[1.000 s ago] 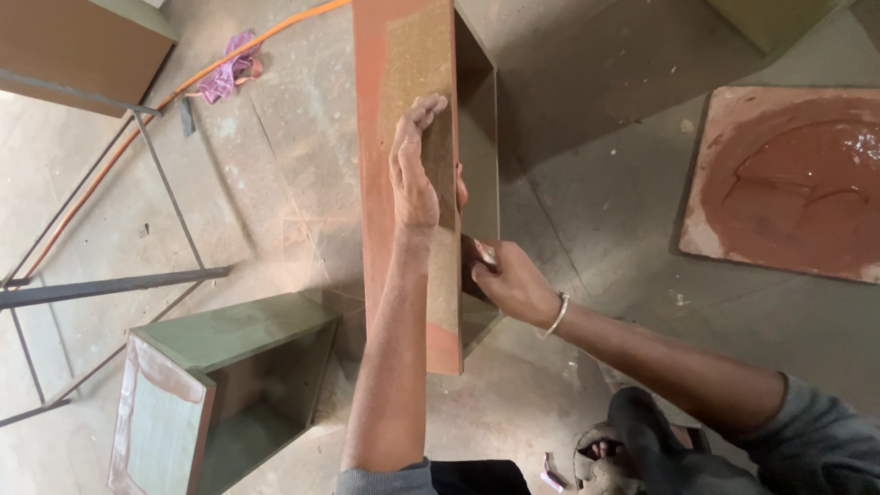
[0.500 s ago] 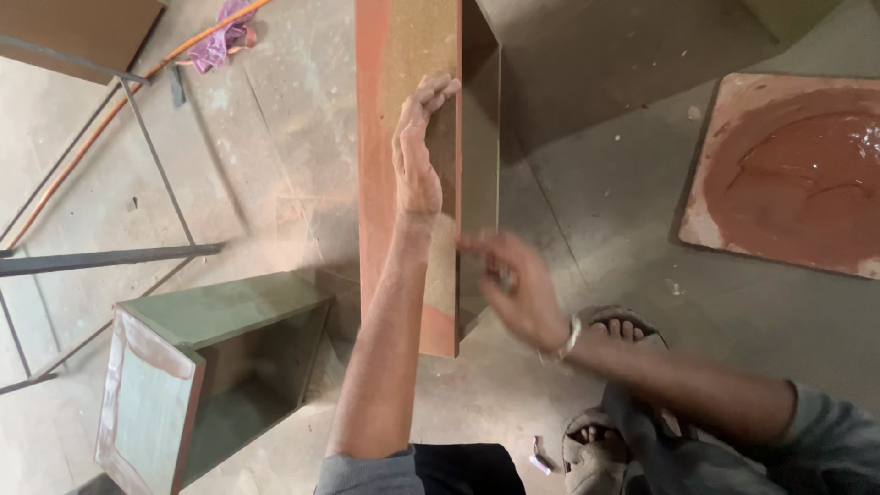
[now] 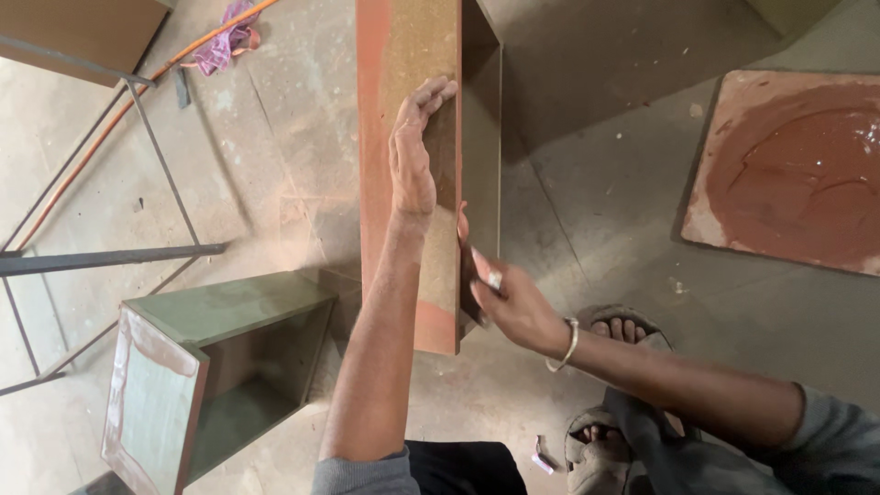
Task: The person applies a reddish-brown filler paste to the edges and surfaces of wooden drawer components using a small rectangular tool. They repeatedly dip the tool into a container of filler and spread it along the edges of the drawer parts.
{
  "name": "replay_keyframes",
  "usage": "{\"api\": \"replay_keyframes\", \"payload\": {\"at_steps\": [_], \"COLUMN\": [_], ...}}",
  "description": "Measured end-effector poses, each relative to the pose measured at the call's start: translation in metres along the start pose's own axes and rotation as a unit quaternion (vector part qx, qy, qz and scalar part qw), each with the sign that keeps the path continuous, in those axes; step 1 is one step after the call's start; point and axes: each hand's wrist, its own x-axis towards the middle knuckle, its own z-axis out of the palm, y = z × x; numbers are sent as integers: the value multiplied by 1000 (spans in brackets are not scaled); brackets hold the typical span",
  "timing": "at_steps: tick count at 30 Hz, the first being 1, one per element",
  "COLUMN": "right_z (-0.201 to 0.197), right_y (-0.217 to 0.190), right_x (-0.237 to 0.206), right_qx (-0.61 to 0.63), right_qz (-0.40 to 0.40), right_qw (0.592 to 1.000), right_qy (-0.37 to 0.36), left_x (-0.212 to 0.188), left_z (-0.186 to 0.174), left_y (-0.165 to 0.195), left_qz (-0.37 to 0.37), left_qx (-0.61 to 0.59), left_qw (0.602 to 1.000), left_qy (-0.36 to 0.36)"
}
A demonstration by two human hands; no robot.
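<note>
A tall wooden box stands on the floor, and its long brown panel [image 3: 408, 55], smeared reddish along its left edge, faces up at me. My left hand [image 3: 412, 156] lies flat on that panel, fingers straight and pointing away from me. My right hand [image 3: 509, 298] is at the panel's right edge near its lower end. Its fingers are curled around a small pale object [image 3: 495, 278] pressed against that edge. I cannot tell what the object is.
A green open-sided box [image 3: 220, 312] lies at lower left. A board covered with red-brown paste [image 3: 797, 165] sits at right. A metal rod frame [image 3: 110, 257], an orange cable [image 3: 119, 119] and a purple rag [image 3: 225, 41] are at left. My sandalled feet [image 3: 623, 330] are below.
My right hand swung off the panel's right edge in a blur, then came back against it slightly lower. My left hand stayed flat on the panel.
</note>
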Motion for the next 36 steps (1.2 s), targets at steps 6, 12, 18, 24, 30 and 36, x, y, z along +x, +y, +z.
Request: {"api": "replay_keyframes", "payload": {"at_steps": [6, 12, 18, 24, 30, 36], "right_z": [-51, -67, -55, -73, -83, -76], "right_y": [-21, -69, -46, -29, -34, -52], "right_x": [57, 97, 47, 81, 100, 77], "right_qx": [-108, 14, -48, 84, 388, 450], "right_qz": [-310, -269, -276, -244, -182, -206], "right_qw": [933, 949, 955, 957, 896, 861], "right_qy": [145, 162, 94, 135, 117, 121], "left_x": [-1, 0, -3, -4, -5, -6], "left_z": [0, -1, 2, 5, 6, 6], "left_y": [-3, -4, -1, 4, 7, 5], "left_qz": [-7, 35, 21, 21, 6, 9], "left_qx": [-9, 7, -3, 22, 22, 21], "left_qw": [1000, 999, 1000, 999, 999, 999], "left_qy": [6, 6, 21, 36, 46, 48]}}
